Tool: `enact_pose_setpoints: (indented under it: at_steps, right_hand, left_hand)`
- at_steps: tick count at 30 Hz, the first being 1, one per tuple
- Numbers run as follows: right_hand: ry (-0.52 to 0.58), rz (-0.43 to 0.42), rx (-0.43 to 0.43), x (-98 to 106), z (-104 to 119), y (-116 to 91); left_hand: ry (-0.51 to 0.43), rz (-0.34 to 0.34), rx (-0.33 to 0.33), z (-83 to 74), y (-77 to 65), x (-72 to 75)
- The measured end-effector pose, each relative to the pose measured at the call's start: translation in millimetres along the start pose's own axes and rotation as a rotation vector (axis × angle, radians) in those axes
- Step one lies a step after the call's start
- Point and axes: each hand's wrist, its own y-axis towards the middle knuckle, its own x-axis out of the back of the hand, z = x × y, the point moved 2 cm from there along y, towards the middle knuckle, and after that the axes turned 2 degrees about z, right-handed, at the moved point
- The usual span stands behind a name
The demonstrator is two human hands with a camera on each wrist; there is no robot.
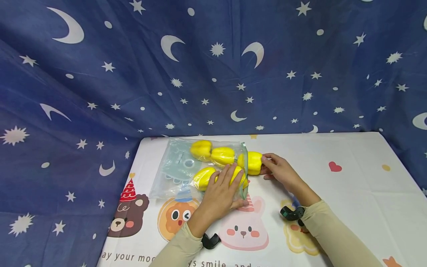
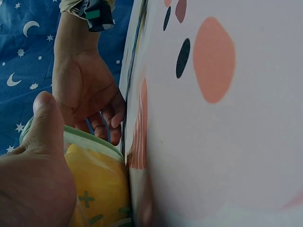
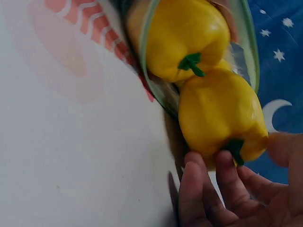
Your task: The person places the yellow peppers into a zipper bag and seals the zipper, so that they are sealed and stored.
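Observation:
A clear zip bag (image 1: 160,185) with a green-edged mouth lies flat on the table, printed with a pale cartoon shape. Inside it are several yellow bell peppers, among them one at the back (image 1: 201,150) and one nearer the front (image 1: 202,178). My left hand (image 1: 218,196) rests on the bag near its mouth, fingers spread and fairly straight over a pepper. At the opening, my right hand (image 1: 283,172) holds another yellow bell pepper (image 3: 220,111) by its stem end, fingertips and thumb around it. That pepper sits partly inside the mouth, against a second pepper (image 3: 187,33).
The white tablecloth (image 1: 350,200) carries printed cartoon figures, including a bear (image 1: 128,217) and a rabbit (image 1: 243,233). Behind the table hangs a dark blue curtain (image 1: 213,66) with moons and stars. A black wrist device (image 1: 292,213) is on the right arm.

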Motion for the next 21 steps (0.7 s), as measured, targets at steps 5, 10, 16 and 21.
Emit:
enact_pose_setpoints:
  at_steps: [5,10,16,21]
  right_hand:
    - [0.185,0.055,-0.019,9.8,-6.2,-1.2]
    - [0.285,0.072,-0.005,14.9,-14.6,0.7]
    - [0.288,0.035,0.016,12.6,-17.6,4.6]
    - [0.293,0.02,0.001,8.4,-14.1,7.5]
  left_hand:
    - [0.004,-0.003,0.002,-0.4,0.1,0.1]
    - [0.028,-0.017,0.005,-2.0,-0.7,-0.9]
    - [0.049,-0.029,0.008,-3.8,-1.1,-0.8]
    - [0.05,-0.035,0.001,-4.7,-0.7,-0.2]
